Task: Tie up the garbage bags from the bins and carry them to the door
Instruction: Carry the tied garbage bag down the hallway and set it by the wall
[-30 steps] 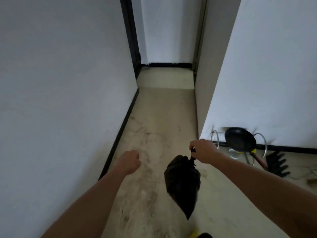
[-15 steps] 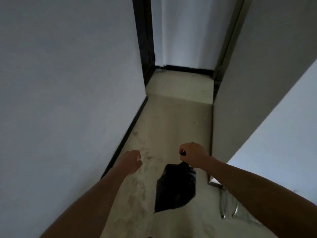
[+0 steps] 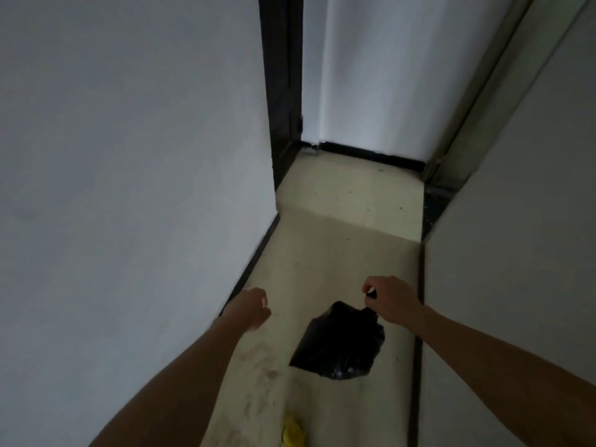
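Head view looks down a narrow corridor, and the black garbage bag (image 3: pixel 338 346) hangs in the air below the right hand (image 3: pixel 392 300), which is clenched around the bag's gathered neck. Gripping it there, judging by the pinched top, keeps the bag shut and lets its weight dangle clear of the floor (image 3: pixel 325 259). Left of the bag, the left hand (image 3: pixel 251 308) is loosely curled and carries nothing, probably just swinging with the walk. Beyond the bag the pale, scuffed floor runs on between white walls to a dark door frame (image 3: pixel 282 91). Behind the bag, at the bottom edge, something yellow (image 3: pixel 292 433) shows, too cut off to identify.
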